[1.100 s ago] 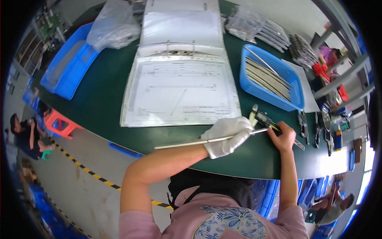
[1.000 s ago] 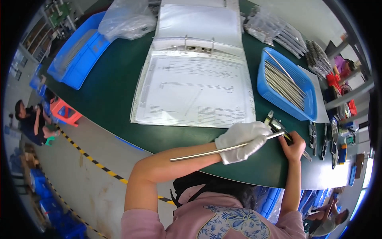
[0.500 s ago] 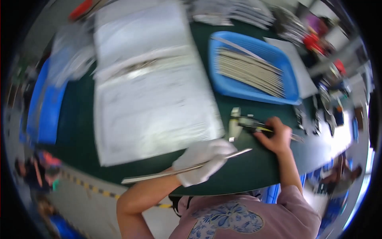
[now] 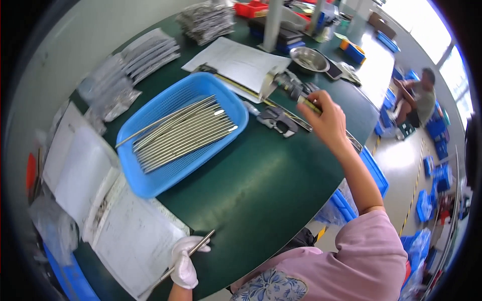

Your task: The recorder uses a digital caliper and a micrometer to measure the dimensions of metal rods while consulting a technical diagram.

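Observation:
My left hand [image 4: 185,262], in a white glove, is closed around a thin metal rod [image 4: 207,236]. The rod slants over the lower part of the papers. My bare right hand [image 4: 326,119] grips a digital caliper [image 4: 288,84] above the right side of the table; its jaws point away to the left and its beam runs out behind my hand. Just left of that hand, a micrometer [image 4: 277,122] lies on the green tabletop. Between my hands and farther off stands a blue plastic basket [image 4: 145,186] holding several metal rods [image 4: 183,133].
Printed sheets [image 4: 135,241] lie at the left. Behind the basket are another caliper [image 4: 228,83], a paper sheet [image 4: 236,60], bagged parts [image 4: 145,55] and a metal bowl [image 4: 310,60]. A post [image 4: 271,27] rises from the table. A person [image 4: 416,98] sits at far right.
The view has swung right. My right hand has carried the caliper from near the table's front to beside the micrometer. My left hand still holds the rod, now farther from the caliper.

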Demonstrator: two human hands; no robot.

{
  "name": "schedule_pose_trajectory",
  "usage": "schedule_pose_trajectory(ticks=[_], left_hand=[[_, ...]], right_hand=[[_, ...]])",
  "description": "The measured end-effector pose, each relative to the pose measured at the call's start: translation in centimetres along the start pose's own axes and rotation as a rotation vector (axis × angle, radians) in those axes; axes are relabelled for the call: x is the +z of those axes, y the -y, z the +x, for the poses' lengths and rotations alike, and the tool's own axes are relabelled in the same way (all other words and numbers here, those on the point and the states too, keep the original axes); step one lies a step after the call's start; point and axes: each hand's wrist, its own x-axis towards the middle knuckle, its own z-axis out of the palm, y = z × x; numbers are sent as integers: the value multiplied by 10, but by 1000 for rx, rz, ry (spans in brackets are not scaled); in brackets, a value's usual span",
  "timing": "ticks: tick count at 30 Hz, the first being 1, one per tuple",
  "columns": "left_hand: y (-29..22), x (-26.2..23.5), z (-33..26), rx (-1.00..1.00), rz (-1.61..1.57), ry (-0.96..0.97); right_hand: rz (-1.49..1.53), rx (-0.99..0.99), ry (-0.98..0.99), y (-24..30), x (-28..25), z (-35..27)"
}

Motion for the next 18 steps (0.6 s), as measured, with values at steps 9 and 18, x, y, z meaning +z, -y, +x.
schedule_pose_trajectory(ticks=[9, 18], left_hand=[[-5, 3, 18, -194, -436, 129], [-7, 5, 3, -180, -566, 40]], right_hand=[[-287, -200, 103, -128, 104, 121], [-477, -260, 77, -100, 114, 119]])
